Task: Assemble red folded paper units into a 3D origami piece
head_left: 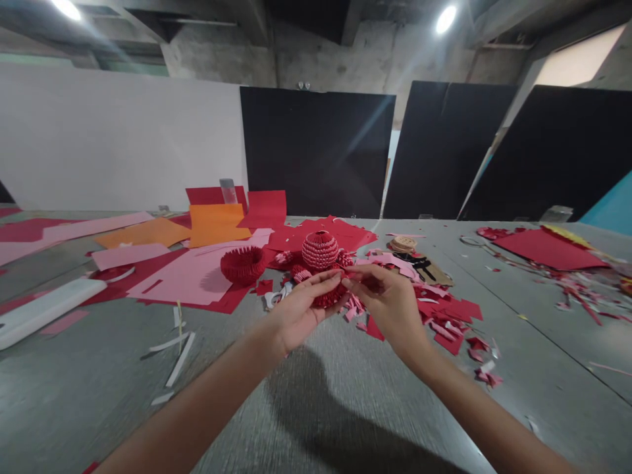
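One red folded-paper piece [328, 299] sits at the center of the frame, held just above a gray tabletop [237, 408] and partly hidden by fingers. The left hand [307, 306], palm turned upward, cradles it from the left and below; the right hand [384, 299] pinches its upper right edge between thumb and fingertips. Just behind the hands stands a round red-and-white ball [320, 251] built from folded paper. Left of the ball, an open red bowl [243, 265] with a spiky rim rests on pink paper [180, 275]. Farther left are folded orange paper [217, 224], a clear container [228, 191] and, toward the left edge, a long white object [49, 311]. To the right of the hands, red scraps [451, 309] scatter below a round tan item [403, 244]; a larger red sheet [548, 250] lies at the right of the frame. Across the background, a white panel [123, 141] stands left of several black panels [318, 151], beneath a concrete ceiling with two bright lights [446, 19].
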A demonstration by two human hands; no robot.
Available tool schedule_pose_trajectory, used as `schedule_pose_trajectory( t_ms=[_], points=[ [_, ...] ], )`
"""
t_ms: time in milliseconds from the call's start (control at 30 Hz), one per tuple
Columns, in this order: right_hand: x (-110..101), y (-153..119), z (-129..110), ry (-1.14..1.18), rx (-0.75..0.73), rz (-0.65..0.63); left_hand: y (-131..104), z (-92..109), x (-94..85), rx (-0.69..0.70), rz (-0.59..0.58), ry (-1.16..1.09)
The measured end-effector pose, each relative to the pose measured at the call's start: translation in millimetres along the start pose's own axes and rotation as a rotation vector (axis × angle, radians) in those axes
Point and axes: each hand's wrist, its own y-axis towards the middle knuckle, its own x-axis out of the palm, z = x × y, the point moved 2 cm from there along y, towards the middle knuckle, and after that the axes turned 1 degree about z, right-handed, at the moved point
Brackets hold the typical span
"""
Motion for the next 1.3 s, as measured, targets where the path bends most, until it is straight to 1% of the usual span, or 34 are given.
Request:
schedule_pose_trajectory(
  t_ms=[100, 200, 267, 400, 600, 800, 900, 1133, 1300],
  points=[
    [-0.5, 0.5, 0.2, 0.033, 0.012, 0.013, -0.1, 0.5, 0.3, 0.008, 0.002, 0.010],
    [-0.4, 0.9, -0.8, 0.000, -0.070, 0.018, 0.2, 1.3, 0.4, 0.010, -0.030, 0.019],
    [-0.2, 1.2, -1.3, -0.032, -0.125, -0.003, 0.1, 1.7, 0.5, 0.008, -0.039, 0.017],
    [0.3, 1.0, -1.4, -0.129, -0.188, -0.059, -0.5, 1.0, 1.7, 0.004, -0.011, -0.006],
    [0.6, -1.3, -3.9, -0.231, -0.244, -0.050, -2.6, -0.9, 3.7, 0.008, 0.032, -0.001],
    [-1.1, -1.8, -8.2, -0.264, -0.254, -0.032, -4.7, 1.0, 4.4, 0.028, 0.001, 0.021],
    [-1.1, -1.0, -7.8, -0.250, -0.251, -0.057, -4.5, 1.8, 4.4, 0.016, 0.003, 0.017],
    [-0.5, 0.9, -1.8, -0.176, -0.155, -0.094, -4.2, 1.5, 3.2, -0.009, 0.029, -0.026],
    [-0.3, 0.7, -4.5, -0.196, -0.164, -0.090, -2.9, 1.7, 1.6, 0.005, 0.011, -0.016]
  ],
)
